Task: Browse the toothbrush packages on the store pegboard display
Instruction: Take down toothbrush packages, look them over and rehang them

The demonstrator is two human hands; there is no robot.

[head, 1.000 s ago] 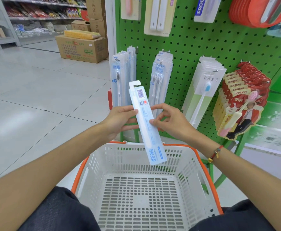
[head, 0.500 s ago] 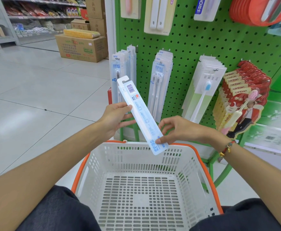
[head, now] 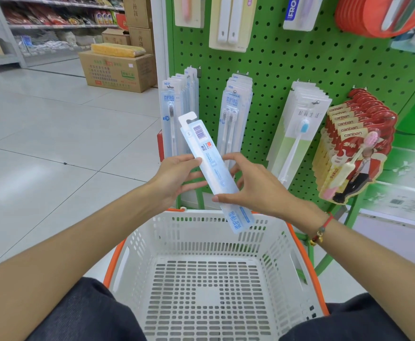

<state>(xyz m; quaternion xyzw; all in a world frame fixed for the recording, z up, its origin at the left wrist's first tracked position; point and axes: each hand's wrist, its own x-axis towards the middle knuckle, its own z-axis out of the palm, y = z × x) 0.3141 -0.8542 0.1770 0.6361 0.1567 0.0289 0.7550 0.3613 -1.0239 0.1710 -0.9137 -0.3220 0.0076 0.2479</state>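
toothbrush package, barcode side up, gripped by both hands beside hanging "canban" packs.

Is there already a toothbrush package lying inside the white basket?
No, the white basket shows only its bare slotted floor; the toothbrush package is held above its rim by the left hand and right hand.

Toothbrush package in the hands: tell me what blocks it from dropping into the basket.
Nothing visible. The toothbrush package, gripped by the left hand and right hand, hangs above the basket with its lower end over the far rim.
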